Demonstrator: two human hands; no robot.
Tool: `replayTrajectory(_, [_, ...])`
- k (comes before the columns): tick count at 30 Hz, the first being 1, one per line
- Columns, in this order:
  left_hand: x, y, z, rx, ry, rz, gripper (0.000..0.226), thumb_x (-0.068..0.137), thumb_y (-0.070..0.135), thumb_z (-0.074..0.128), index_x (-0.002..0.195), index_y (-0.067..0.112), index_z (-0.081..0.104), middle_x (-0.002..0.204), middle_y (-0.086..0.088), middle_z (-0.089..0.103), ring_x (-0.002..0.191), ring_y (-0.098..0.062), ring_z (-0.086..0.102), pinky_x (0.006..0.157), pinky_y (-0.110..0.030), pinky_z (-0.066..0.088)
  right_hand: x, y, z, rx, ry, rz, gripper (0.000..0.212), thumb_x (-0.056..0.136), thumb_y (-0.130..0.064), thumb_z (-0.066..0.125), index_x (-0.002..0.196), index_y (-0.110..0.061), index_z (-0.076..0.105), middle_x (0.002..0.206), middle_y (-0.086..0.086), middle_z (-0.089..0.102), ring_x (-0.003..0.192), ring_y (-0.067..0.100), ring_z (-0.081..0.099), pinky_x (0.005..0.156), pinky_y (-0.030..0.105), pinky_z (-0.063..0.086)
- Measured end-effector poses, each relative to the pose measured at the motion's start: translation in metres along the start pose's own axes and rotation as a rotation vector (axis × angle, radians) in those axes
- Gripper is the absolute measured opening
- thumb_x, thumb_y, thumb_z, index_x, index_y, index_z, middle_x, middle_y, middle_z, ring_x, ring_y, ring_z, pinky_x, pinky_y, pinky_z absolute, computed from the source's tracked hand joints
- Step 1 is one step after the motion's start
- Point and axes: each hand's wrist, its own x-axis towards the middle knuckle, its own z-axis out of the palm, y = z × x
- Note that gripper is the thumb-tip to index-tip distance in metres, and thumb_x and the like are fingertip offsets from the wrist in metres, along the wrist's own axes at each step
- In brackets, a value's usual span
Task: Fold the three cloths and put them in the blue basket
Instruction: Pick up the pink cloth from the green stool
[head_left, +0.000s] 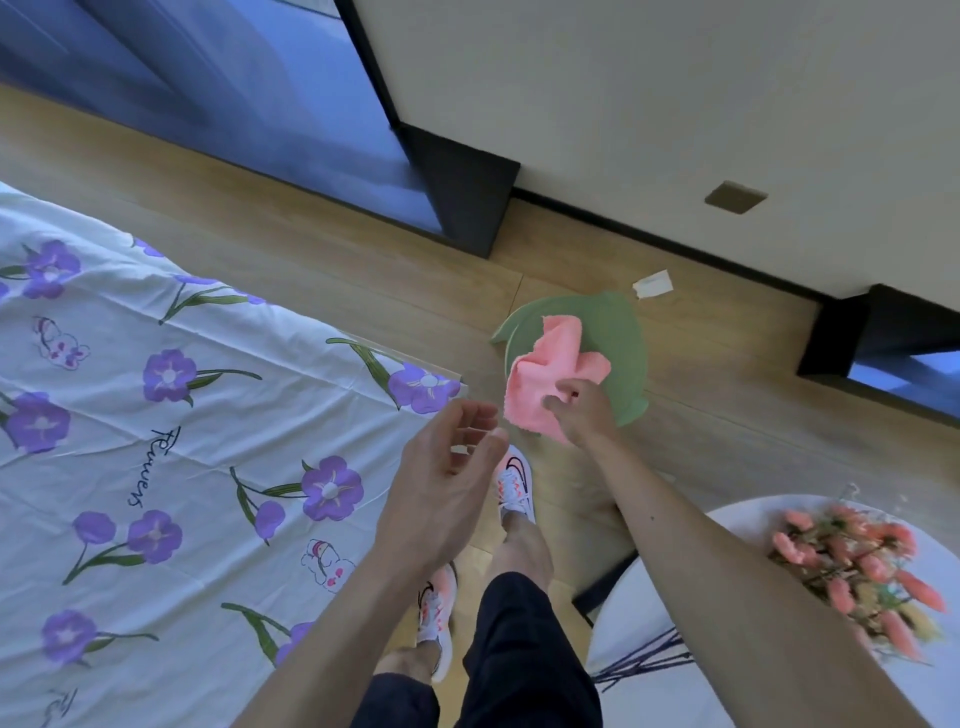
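Asker: Writing anywhere?

Watcher: Only on the biggest thing, the white sheet (156, 364) at the left. It reads "Flowers" (156, 465) in black script, among printed purple blooms and small rabbit drawings. The fabric is thin and creased.

Asker: Around it?

Watcher: Pale wooden floor (311, 249) in long planks. At the lower right, a round white table (649, 613) carries a bunch of pink flowers (857, 566).

Asker: Where are the cloths?

Watcher: Two show, over the floor just past the sheet's corner. The green cloth (618, 353) is larger and smooth, with a curved edge. The pink cloth (540, 379) lies in front of it and touches it. It is fluffy and crumpled.

Asker: The hands?

Watcher: The right hand (576, 410) pinches the pink cloth at its lower edge, fingers curled into the pile. Whether it grips the green one too, I cannot tell. The left hand (441, 483) is just left of the pink cloth, apart from it, fingers relaxed and holding nothing.

Asker: Anything smaller?

Watcher: White shoes (514, 483) with orange-pink marks and a dark curved stroke, and a white paper scrap (653, 284) near the wall.
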Motion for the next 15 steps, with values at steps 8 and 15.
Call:
replayTrajectory(8, [-0.059,0.007,-0.005,0.001,-0.099,0.166,0.018,0.096,0.031,0.057,0.112,0.027,0.063,0.109,0.015,0.067,0.098,0.005,0.061,0.071,-0.007,0.045,-0.129,-0.020,-0.045,0.297,0.286,-0.208,0.023,0.087,-0.002,0.061,0.102,-0.014,0.073,0.107,0.000,0.072,0.101,0.016,0.065,0.095,0.032,0.052])
replayTrajectory(15, [-0.143,0.005,0.006,0.148,-0.153,0.472,0.044,0.088,0.027,0.060,0.131,0.029,0.048,0.129,0.012,0.048,0.111,-0.007,0.054,0.090,-0.033,0.052,-0.307,-0.024,-0.069,0.584,0.492,-0.375,0.034,0.085,0.006,0.061,0.081,-0.025,0.074,0.083,-0.011,0.076,0.085,0.004,0.071,0.085,0.028,0.058])
